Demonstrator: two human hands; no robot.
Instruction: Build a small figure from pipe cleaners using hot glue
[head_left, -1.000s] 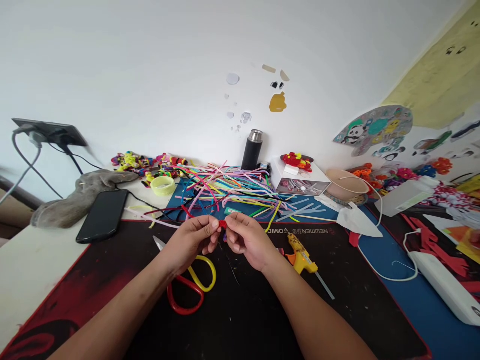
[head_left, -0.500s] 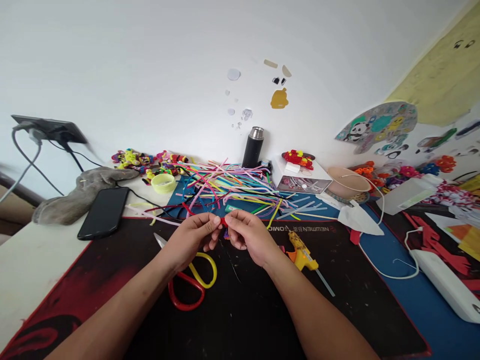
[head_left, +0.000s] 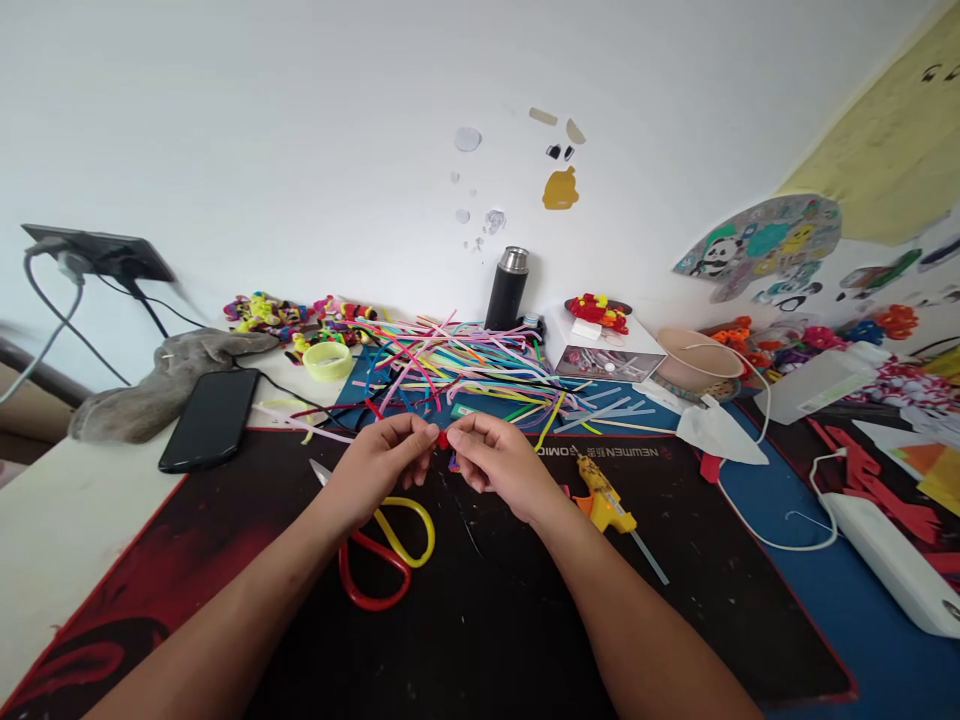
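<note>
My left hand (head_left: 386, 462) and my right hand (head_left: 499, 462) meet over the black desk mat, fingertips almost touching. Both pinch a small, fuzzy red piece (head_left: 442, 440), apparently pipe cleaner; fingers cover most of it. A bit of purple (head_left: 453, 462) shows just below, beside my right fingers. Under my left wrist lie scissors (head_left: 375, 603) with one red and one yellow handle, their blades partly hidden by the hand. Right of my right wrist rests a yellow glue gun (head_left: 606, 505) with a clear glue stick poking out of its back.
Behind the hands spreads a pile of colourful pipe cleaners (head_left: 465, 365). A black flask (head_left: 507, 295) and a white box (head_left: 604, 352) stand along the wall. To the left are a phone (head_left: 210, 420) and a yellow tape roll (head_left: 328, 362); a white power strip (head_left: 892, 565) lies right.
The view has shifted slightly. Both hands keep their pinch on the red piece, with the fingertips only a little differently placed.
</note>
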